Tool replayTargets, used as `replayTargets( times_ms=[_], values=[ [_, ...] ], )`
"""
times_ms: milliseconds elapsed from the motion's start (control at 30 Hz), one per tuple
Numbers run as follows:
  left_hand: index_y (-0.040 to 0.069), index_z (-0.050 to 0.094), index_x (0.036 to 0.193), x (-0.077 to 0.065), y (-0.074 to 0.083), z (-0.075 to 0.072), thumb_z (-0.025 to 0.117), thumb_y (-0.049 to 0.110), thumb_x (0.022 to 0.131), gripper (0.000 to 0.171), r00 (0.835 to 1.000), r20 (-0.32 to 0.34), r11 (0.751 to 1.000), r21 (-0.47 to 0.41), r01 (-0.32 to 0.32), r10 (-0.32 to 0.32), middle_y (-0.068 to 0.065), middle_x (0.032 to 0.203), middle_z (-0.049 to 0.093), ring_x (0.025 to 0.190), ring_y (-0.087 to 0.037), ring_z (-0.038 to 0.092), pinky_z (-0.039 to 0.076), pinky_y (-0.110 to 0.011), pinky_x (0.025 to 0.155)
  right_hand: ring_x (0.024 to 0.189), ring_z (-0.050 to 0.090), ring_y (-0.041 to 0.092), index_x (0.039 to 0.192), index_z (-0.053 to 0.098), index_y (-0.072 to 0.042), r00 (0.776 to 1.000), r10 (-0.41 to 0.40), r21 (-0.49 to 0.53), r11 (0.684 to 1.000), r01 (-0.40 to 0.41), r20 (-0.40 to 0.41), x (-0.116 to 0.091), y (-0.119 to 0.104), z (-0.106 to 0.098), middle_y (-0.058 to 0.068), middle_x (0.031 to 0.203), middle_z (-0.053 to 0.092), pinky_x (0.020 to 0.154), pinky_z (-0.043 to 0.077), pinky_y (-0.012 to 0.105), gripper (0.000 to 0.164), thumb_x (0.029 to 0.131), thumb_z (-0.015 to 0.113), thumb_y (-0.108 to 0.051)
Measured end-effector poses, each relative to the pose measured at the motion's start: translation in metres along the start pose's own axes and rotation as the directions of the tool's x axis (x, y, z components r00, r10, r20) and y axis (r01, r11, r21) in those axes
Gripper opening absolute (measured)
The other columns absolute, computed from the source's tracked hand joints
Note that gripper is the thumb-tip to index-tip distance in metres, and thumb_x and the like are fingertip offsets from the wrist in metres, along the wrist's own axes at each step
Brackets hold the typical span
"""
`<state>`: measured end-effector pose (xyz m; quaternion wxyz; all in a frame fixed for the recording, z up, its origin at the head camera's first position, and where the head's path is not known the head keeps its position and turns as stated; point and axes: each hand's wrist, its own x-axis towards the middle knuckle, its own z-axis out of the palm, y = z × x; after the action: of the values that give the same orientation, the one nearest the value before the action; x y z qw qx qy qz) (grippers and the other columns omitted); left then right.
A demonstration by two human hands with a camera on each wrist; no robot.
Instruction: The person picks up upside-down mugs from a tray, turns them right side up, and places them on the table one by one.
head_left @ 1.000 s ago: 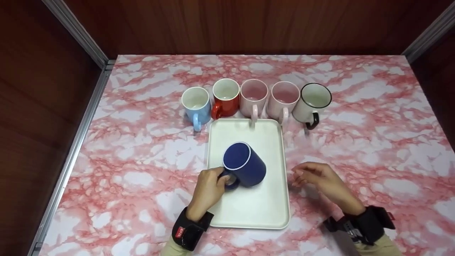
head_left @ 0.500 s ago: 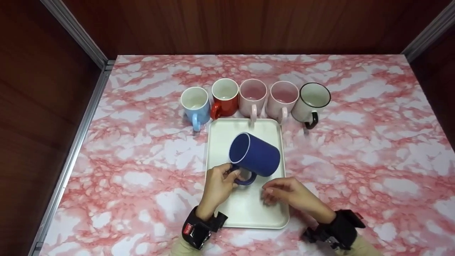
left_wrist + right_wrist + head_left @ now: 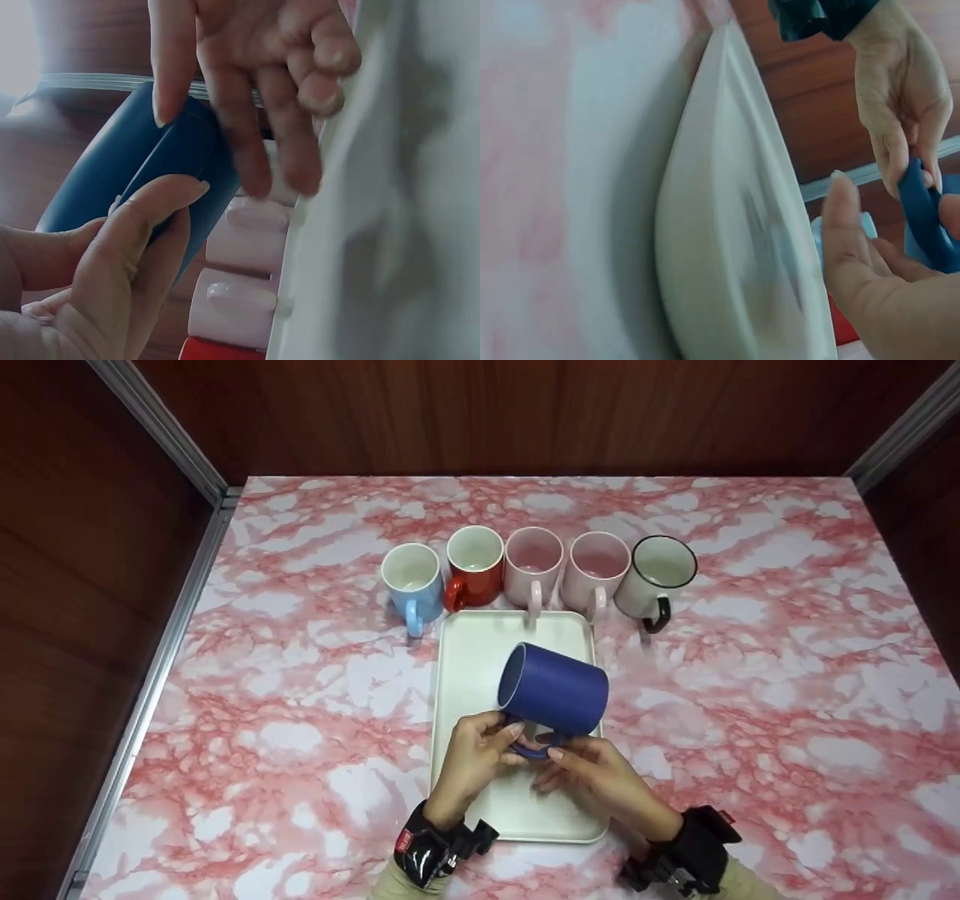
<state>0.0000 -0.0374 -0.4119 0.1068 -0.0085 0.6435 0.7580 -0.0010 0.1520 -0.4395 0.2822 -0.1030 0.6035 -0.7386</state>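
Observation:
A dark blue mug (image 3: 559, 690) is tilted on its side above the cream tray (image 3: 517, 817), its mouth facing left and its handle pointing down. My left hand (image 3: 476, 757) pinches the mouth end of the handle (image 3: 169, 161). At the base end, the thumb and index finger of my right hand (image 3: 600, 776) pinch the handle, while its other fingers (image 3: 300, 150) extend loosely over the tray. In the right wrist view, my left hand (image 3: 907, 97) also shows on the handle, and part of the mug is cut off by the edge.
Behind the tray stands a row of upright mugs: light blue (image 3: 420, 596), red (image 3: 484, 585), two pink ones, (image 3: 529, 585) left and right, and a white mug with a black rim (image 3: 649, 596). A dark wood panel (image 3: 540, 416) rises behind the marbled table (image 3: 765, 660).
My left hand has lifted the blue mug, tipped it further over and shifted it right. My right hand has come in from the right and reached the handle.

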Motion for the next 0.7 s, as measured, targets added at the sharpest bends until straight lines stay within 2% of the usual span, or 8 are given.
replayTargets(
  times_ms=[133,333,400,533,633,700],
  values=[
    [-0.019,0.055,0.104,0.000,-0.002,0.003,0.052,-0.006,0.088,0.021,0.999,0.026,0.995,-0.096,0.035,-0.032,-0.029,0.088,0.061,0.072,-0.022,0.065,0.054,-0.033,0.065,0.078,0.064,0.029,0.116,0.045,0.021,0.998,-0.041,0.031,0.999,0.043,-0.052,-0.002,-0.001,0.003,0.038,0.091,0.057,0.076,0.049,0.049,0.039,0.093,0.051,-0.010],
    [-0.022,0.053,0.104,0.001,-0.006,0.008,0.052,-0.006,0.088,0.023,0.997,0.040,0.983,-0.171,0.065,-0.059,-0.025,0.088,0.061,0.074,-0.021,0.065,0.053,-0.036,0.070,0.076,0.064,0.022,0.104,0.057,0.016,0.988,-0.110,0.130,0.984,0.124,-0.112,-0.006,-0.003,0.004,0.015,0.094,0.065,0.074,0.052,0.038,0.021,0.090,0.051,0.001],
    [-0.023,0.052,0.105,0.001,-0.008,0.010,0.052,-0.007,0.088,0.023,0.997,0.046,0.982,-0.178,0.063,-0.056,-0.024,0.088,0.062,0.076,-0.022,0.065,0.053,-0.035,0.071,0.075,0.064,0.022,0.101,0.059,0.014,0.985,-0.126,0.171,0.975,0.145,-0.117,-0.007,-0.003,0.003,0.013,0.095,0.064,0.074,0.052,0.038,0.018,0.090,0.050,0.004],
    [-0.024,0.054,0.100,0.002,-0.013,0.012,0.053,-0.006,0.088,0.022,0.998,0.047,0.989,-0.142,0.042,-0.036,-0.030,0.089,0.062,0.078,-0.023,0.065,0.053,-0.034,0.071,0.078,0.064,0.023,0.104,0.054,0.017,0.982,-0.172,0.209,0.960,0.185,-0.078,-0.009,-0.002,-0.001,0.015,0.098,0.062,0.074,0.052,0.040,0.020,0.090,0.050,0.002],
    [-0.022,0.058,0.091,0.004,-0.017,0.014,0.056,-0.003,0.086,0.019,0.999,0.033,0.997,-0.072,0.013,-0.010,-0.030,0.088,0.063,0.074,-0.019,0.064,0.053,-0.029,0.066,0.080,0.064,0.026,0.107,0.049,0.021,0.975,-0.221,0.211,0.952,0.223,-0.032,-0.009,0.004,-0.007,0.019,0.100,0.062,0.075,0.051,0.042,0.027,0.090,0.051,0.000],
    [-0.020,0.060,0.087,0.004,-0.019,0.015,0.059,-0.001,0.085,0.018,1.000,0.026,1.000,-0.028,-0.006,0.007,-0.029,0.086,0.063,0.070,-0.017,0.062,0.050,-0.026,0.062,0.081,0.064,0.027,0.107,0.051,0.019,0.964,-0.267,0.221,0.940,0.261,-0.005,-0.007,0.015,-0.015,0.020,0.102,0.062,0.075,0.051,0.043,0.025,0.091,0.049,0.000]
  ],
)
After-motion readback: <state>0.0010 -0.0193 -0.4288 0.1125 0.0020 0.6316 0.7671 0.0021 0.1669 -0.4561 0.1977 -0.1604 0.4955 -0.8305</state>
